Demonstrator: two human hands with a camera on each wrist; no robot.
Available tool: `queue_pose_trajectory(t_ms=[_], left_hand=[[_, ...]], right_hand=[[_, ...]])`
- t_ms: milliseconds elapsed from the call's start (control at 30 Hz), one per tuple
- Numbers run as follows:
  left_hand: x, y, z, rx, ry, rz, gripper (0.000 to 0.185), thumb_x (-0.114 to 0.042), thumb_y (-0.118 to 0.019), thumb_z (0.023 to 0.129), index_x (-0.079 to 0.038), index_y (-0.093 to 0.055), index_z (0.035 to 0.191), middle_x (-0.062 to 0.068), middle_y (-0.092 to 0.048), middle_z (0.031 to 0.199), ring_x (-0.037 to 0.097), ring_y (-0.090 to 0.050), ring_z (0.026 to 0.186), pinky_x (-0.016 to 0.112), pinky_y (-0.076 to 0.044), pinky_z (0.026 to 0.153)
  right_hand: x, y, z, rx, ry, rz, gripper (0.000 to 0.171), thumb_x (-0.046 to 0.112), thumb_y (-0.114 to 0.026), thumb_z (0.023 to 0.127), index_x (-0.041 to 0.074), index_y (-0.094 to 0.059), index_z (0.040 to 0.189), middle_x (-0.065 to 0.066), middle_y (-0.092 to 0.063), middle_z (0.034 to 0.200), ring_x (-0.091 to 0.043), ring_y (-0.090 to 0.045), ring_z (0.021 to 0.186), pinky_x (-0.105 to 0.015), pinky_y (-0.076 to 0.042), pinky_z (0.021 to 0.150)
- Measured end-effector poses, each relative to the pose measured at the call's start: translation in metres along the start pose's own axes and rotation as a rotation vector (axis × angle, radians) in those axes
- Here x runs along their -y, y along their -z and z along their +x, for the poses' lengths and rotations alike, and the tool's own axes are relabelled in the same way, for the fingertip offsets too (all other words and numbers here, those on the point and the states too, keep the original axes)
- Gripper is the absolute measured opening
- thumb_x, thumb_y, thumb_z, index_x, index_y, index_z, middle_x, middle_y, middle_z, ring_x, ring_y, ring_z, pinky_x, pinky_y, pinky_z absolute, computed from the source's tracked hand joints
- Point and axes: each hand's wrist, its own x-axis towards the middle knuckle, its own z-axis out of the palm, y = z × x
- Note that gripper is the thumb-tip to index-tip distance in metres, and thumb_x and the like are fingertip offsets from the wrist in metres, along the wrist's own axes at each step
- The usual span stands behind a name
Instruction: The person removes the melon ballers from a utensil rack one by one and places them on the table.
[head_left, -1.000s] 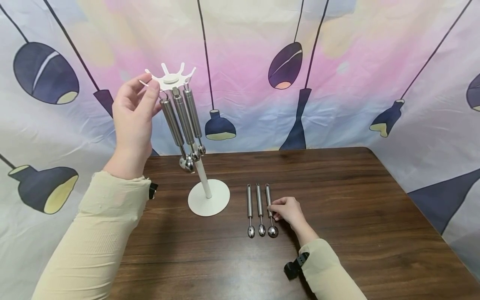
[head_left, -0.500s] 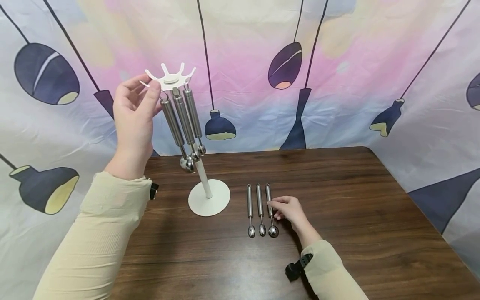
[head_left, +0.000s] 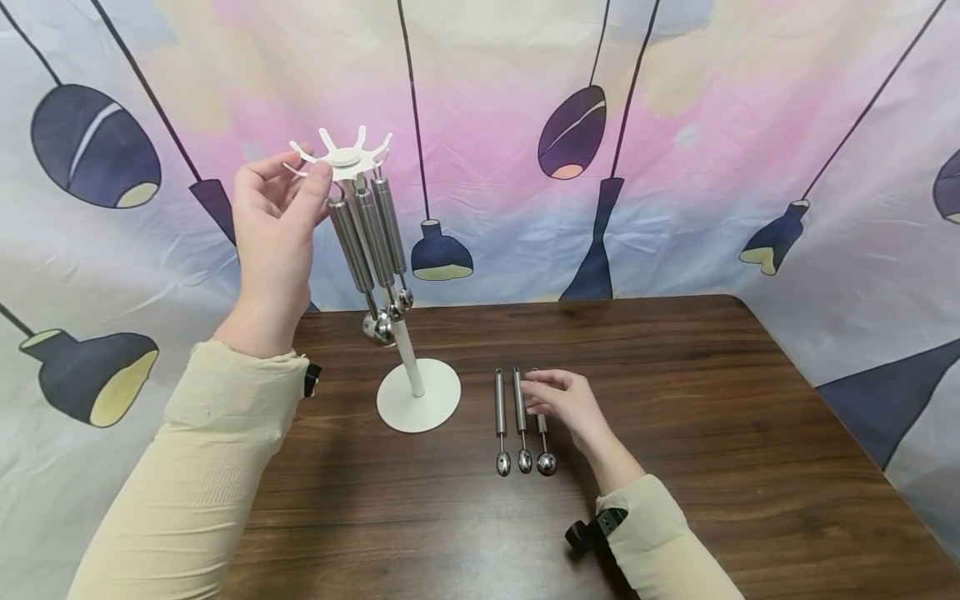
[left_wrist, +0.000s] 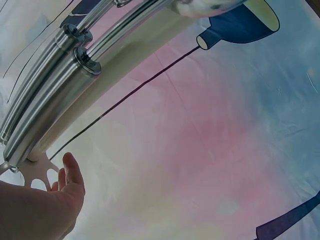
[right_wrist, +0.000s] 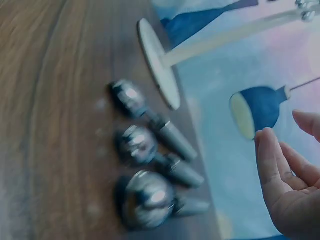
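A white utensil stand (head_left: 418,395) with a round base and a crown of hooks rises at centre left. My left hand (head_left: 272,233) pinches the crown's left hooks between thumb and fingers. Several steel melon ballers (head_left: 372,237) hang from the crown. On the tabletop lie three more in a row, the left (head_left: 500,417), the middle (head_left: 521,408) and the right one (head_left: 546,461). My right hand (head_left: 570,408) hovers over the right one's handle, partly hiding it, fingertips near the middle handle. In the right wrist view, thumb and fingers are apart with nothing between them.
The brown wooden table (head_left: 675,375) ends at a back edge close behind the stand. A fabric backdrop (head_left: 495,167) printed with lamps hangs behind it. Both wrists wear dark straps (head_left: 600,529).
My right hand has let go of the right melon baller's handle and moved up and left towards the middle one. The left hand and the crown have shifted slightly right.
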Motion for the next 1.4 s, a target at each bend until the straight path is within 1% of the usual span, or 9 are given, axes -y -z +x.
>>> queue_pose_trajectory(t_ms=[133, 300, 433, 500, 633, 767, 1067, 1300, 1400], left_hand=[[0.000, -0.002, 0.000, 0.010, -0.024, -0.005, 0.026, -0.010, -0.068, 0.092, -0.016, -0.049, 0.109, 0.002, -0.062, 0.122, 0.013, -0.058, 0.105, 0.023, -0.047, 0.081], [-0.001, -0.004, 0.002, 0.038, -0.012, -0.061, 0.034, -0.007, -0.069, 0.090, -0.014, -0.046, 0.114, 0.002, -0.059, 0.118, 0.014, -0.057, 0.107, 0.024, -0.049, 0.082], [-0.002, -0.005, 0.003, 0.037, 0.006, -0.083, 0.041, -0.006, -0.069, 0.090, -0.013, -0.044, 0.121, 0.003, -0.057, 0.117, 0.015, -0.056, 0.105, 0.024, -0.050, 0.082], [-0.002, -0.005, 0.003, 0.032, 0.015, -0.074, 0.046, -0.006, -0.069, 0.090, -0.011, -0.043, 0.128, 0.003, -0.057, 0.118, 0.015, -0.056, 0.106, 0.024, -0.050, 0.083], [-0.004, -0.005, 0.004, 0.032, 0.039, -0.046, 0.060, -0.007, -0.068, 0.091, -0.008, -0.036, 0.143, 0.002, -0.056, 0.122, 0.014, -0.054, 0.112, 0.021, -0.051, 0.084], [-0.005, -0.004, 0.004, 0.034, 0.066, -0.025, 0.068, -0.009, -0.067, 0.092, -0.006, -0.031, 0.150, 0.000, -0.054, 0.124, 0.013, -0.053, 0.115, 0.019, -0.051, 0.084], [-0.002, 0.000, 0.002, 0.053, 0.051, 0.008, 0.057, -0.011, -0.066, 0.094, -0.004, -0.042, 0.145, 0.001, -0.056, 0.122, 0.011, -0.056, 0.106, 0.021, -0.050, 0.084], [-0.001, 0.002, 0.002, 0.068, 0.055, 0.027, 0.059, -0.014, -0.066, 0.094, -0.006, -0.040, 0.147, 0.002, -0.055, 0.124, 0.011, -0.055, 0.108, 0.023, -0.048, 0.087], [-0.002, 0.002, 0.004, 0.066, 0.055, 0.025, 0.053, -0.013, -0.067, 0.093, -0.006, -0.047, 0.141, 0.003, -0.056, 0.122, 0.010, -0.057, 0.102, 0.021, -0.050, 0.085]], right_hand=[[0.014, -0.005, -0.005, 0.027, 0.029, 0.002, 0.041, 0.018, -0.071, 0.090, -0.005, -0.063, 0.123, -0.014, -0.072, 0.107, -0.018, -0.071, 0.082, -0.039, -0.059, 0.085], [0.033, -0.012, -0.008, 0.049, 0.099, 0.025, 0.038, 0.019, -0.068, 0.094, -0.004, -0.063, 0.123, -0.022, -0.071, 0.113, -0.029, -0.073, 0.095, -0.037, -0.059, 0.086], [0.047, -0.017, -0.008, 0.089, 0.144, 0.058, 0.038, 0.017, -0.066, 0.095, -0.007, -0.061, 0.124, -0.028, -0.068, 0.117, -0.029, -0.072, 0.099, -0.034, -0.059, 0.087], [0.054, -0.019, -0.008, 0.106, 0.165, 0.066, 0.038, 0.016, -0.065, 0.095, -0.008, -0.061, 0.124, -0.029, -0.067, 0.117, -0.024, -0.073, 0.098, -0.035, -0.058, 0.088], [0.070, -0.024, -0.006, 0.127, 0.194, 0.083, 0.037, 0.016, -0.064, 0.096, -0.007, -0.061, 0.124, -0.028, -0.068, 0.117, -0.025, -0.072, 0.099, -0.037, -0.058, 0.090], [0.086, -0.030, -0.004, 0.144, 0.217, 0.105, 0.034, 0.015, -0.064, 0.096, -0.006, -0.063, 0.123, -0.027, -0.068, 0.117, -0.023, -0.073, 0.097, -0.037, -0.058, 0.090], [0.116, -0.041, 0.000, 0.183, 0.318, 0.064, 0.033, 0.014, -0.063, 0.096, -0.006, -0.063, 0.123, -0.026, -0.068, 0.118, -0.027, -0.071, 0.104, -0.040, -0.056, 0.093], [0.134, -0.049, 0.001, 0.191, 0.361, 0.044, 0.034, 0.015, -0.065, 0.095, -0.003, -0.064, 0.123, -0.025, -0.068, 0.118, -0.027, -0.070, 0.104, -0.036, -0.057, 0.092], [0.140, -0.054, 0.002, 0.192, 0.382, 0.030, 0.033, 0.015, -0.065, 0.095, -0.002, -0.064, 0.123, -0.022, -0.070, 0.117, -0.028, -0.070, 0.104, -0.035, -0.057, 0.091]])
